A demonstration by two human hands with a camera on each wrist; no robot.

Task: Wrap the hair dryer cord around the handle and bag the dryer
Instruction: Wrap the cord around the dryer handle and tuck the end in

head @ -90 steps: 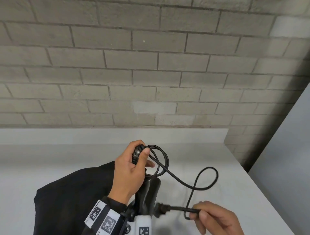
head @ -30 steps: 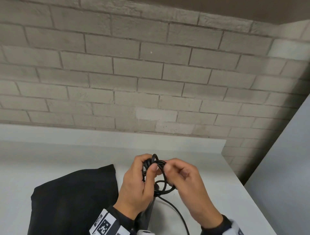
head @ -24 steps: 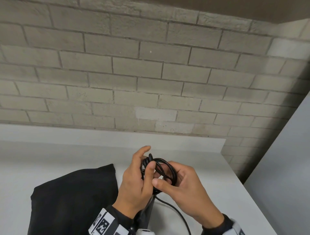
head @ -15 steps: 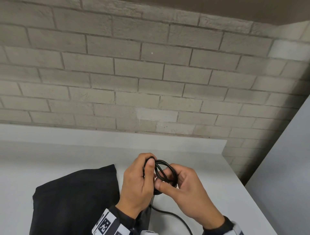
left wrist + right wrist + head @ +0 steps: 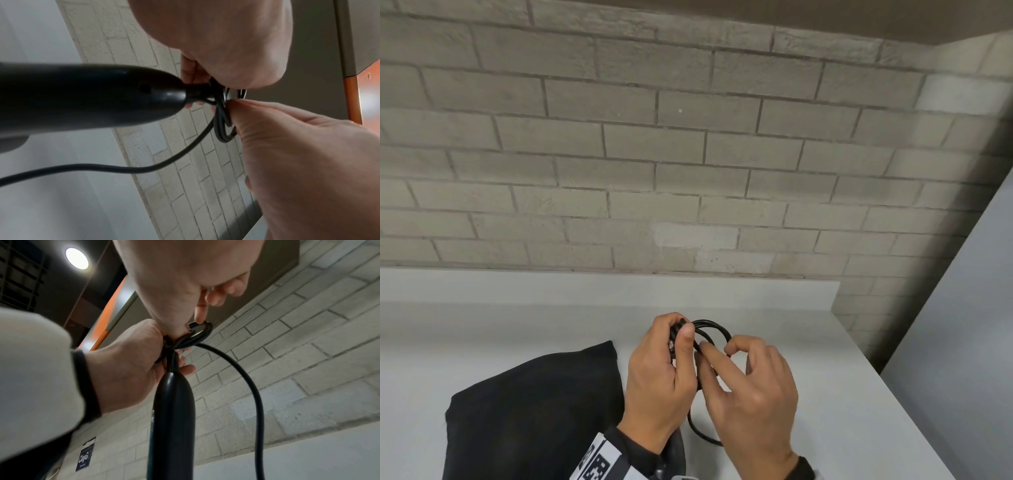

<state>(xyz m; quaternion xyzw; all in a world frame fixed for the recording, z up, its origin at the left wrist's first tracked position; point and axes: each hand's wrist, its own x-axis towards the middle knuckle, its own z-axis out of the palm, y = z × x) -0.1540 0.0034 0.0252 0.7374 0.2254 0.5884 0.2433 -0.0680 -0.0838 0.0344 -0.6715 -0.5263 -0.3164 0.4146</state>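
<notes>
Against a grey brick wall (image 5: pixel 654 154), the left hand (image 5: pixel 661 380) grips the dryer handle (image 5: pixel 82 97) while the right hand (image 5: pixel 750 387) pinches cord (image 5: pixel 714 329) coils there, a tail unwound, the black bag (image 5: pixel 534 411) on the left unused.

A pale grey brick wall (image 5: pixel 654 154) rises behind the white counter (image 5: pixel 500 325). A grey panel (image 5: pixel 962 325) stands at the right. Overhead, a round ceiling light (image 5: pixel 77 258) glows beside an orange strip (image 5: pixel 115 305).

Both hands together, fingers (image 5: pixel 709 353) curled.
</notes>
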